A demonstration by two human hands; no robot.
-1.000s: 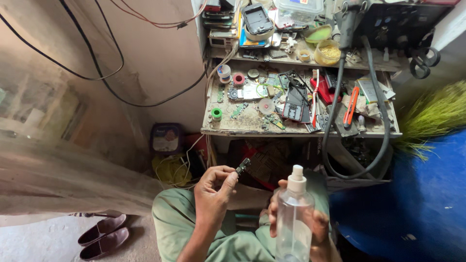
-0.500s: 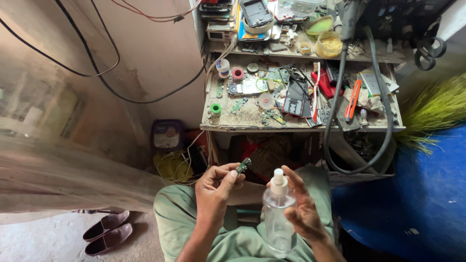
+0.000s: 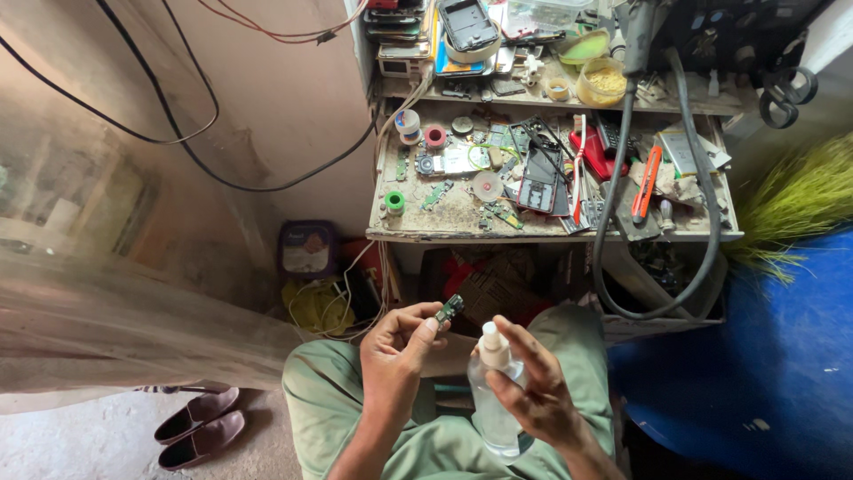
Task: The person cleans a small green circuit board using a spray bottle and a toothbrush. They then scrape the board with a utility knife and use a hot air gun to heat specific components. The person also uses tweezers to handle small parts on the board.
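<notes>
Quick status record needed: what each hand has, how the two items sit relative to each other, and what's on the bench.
left hand: pinches a small green circuit board at its fingertips
right hand: grips a clear spray bottle, upright, white nozzle on top
relation: board up and left of the nozzle, apart
workbench: cluttered with phone parts, tape rolls, an orange cutter
floor: brown shoes at lower left
</notes>
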